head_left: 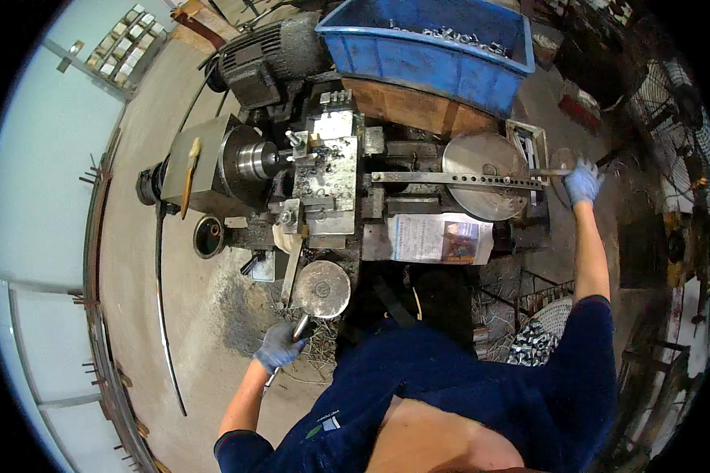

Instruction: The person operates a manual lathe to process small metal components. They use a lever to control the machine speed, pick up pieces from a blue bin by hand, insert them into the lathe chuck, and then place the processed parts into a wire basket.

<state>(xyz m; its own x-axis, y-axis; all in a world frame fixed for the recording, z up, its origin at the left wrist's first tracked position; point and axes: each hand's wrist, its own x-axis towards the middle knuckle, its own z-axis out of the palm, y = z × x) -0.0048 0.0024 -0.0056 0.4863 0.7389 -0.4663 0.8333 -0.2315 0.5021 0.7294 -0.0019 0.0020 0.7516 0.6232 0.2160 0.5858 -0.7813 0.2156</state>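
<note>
My left hand, in a grey-blue glove, is closed around a metal lever handle beside a round metal disc on the near side of a small lathe. To the right, my right hand, gloved the same way, is wrapped around the end of a bar handle. That bar lies by a large round plate and a flat perforated link bar. A steel chuck faces the tool slide left of centre; I cannot tell whether it turns.
A blue bin of small metal parts stands on a wooden block behind the lathe, beside a motor. A brush lies on the headstock. Printed paper covers part of the bed. A basket of metal parts sits low right.
</note>
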